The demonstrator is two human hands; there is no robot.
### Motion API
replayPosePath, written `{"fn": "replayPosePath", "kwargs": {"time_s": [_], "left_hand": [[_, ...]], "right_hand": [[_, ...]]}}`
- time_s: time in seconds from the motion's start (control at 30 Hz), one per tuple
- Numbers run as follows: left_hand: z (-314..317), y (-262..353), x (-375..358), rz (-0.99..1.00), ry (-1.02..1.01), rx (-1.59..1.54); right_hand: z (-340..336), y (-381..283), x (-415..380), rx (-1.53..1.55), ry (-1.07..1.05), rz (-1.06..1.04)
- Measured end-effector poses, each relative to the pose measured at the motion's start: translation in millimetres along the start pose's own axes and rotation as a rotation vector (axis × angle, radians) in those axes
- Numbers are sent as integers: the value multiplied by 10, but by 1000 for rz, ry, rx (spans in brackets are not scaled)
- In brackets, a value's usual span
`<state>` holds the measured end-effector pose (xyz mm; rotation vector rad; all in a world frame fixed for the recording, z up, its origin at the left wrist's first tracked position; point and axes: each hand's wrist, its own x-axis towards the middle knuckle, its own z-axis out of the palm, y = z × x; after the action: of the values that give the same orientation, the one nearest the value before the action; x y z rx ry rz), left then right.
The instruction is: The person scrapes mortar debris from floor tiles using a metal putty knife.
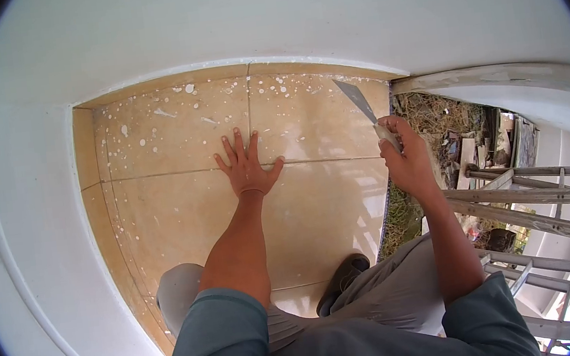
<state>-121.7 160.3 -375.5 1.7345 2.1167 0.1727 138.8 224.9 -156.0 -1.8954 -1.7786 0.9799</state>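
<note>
My left hand (249, 171) lies flat on the beige tiled floor (324, 209), fingers spread, close to where the grout lines cross. In my right hand (408, 157) is a putty knife (358, 101), gripped by its handle near the floor's right edge. Its wide grey blade points up and to the left, over the tiles. White paint spots (146, 134) speckle the floor, thickest along the far side and the left side. Around the handle my fingers are closed, so most of it is hidden.
White walls (267, 18) rise at the far side and left, with tile skirting (87, 155) at their foot. Right of the floor edge lie dry grass (436, 115) and scrap boards. Ladders (533, 195) stand at the right. My shoe (344, 280) rests on the tiles.
</note>
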Motion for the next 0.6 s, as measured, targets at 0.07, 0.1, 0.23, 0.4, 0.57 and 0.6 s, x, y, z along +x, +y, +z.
{"fn": "replayPosePath", "kwargs": {"time_s": [0.07, 0.1, 0.23, 0.4, 0.57, 0.6], "left_hand": [[-8, 11, -8, 7, 16, 1], [-11, 22, -11, 15, 24, 3], [-27, 32, 8, 22, 15, 21], [-1, 28, -16, 20, 19, 35], [-24, 53, -3, 16, 33, 25], [-17, 56, -17, 12, 30, 26]], "right_hand": [[57, 241, 143, -37, 15, 32], [132, 355, 227, 134, 17, 185], [257, 518, 324, 486, -10, 484], [235, 1058, 328, -32, -23, 125], [-9, 1206, 252, -365, -79, -173], [-109, 1180, 264, -421, -88, -169]]}}
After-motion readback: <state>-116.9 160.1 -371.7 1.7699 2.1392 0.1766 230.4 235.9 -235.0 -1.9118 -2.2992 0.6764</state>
